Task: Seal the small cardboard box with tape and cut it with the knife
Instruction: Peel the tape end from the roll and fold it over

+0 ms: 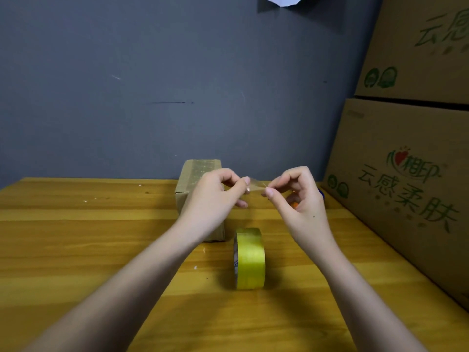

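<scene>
While both hands meet at the centre of the frame, a short strip of clear tape (pixel 256 187) is stretched between them, apparently so that it stays flat and does not fold onto itself. The left hand (pixel 215 196) pinches one end between thumb and forefinger, its other fingers curled in; the right hand (pixel 297 191) pinches the other end in the same narrow grip. Behind the right palm something orange (pixel 294 205) and a bit of blue show, possibly the knife, though too little is visible to say.

Just behind the left hand, the small cardboard box (pixel 193 181) stands on the wooden surface (pixel 76 237) against the grey wall (pixel 127 85), and a band of tape already runs over its top face. That suggests the sealing is partly done and the held strip is either a spare piece for another seam or a trimmed remnant; which one cannot be told.

Below the hands, at lower centre, the yellow tape roll (pixel 250 257) stands on its edge, near the box, set down within easy reach. Large printed cartons (pixel 406 174) are stacked along the right edge of the frame, clear of the work.
</scene>
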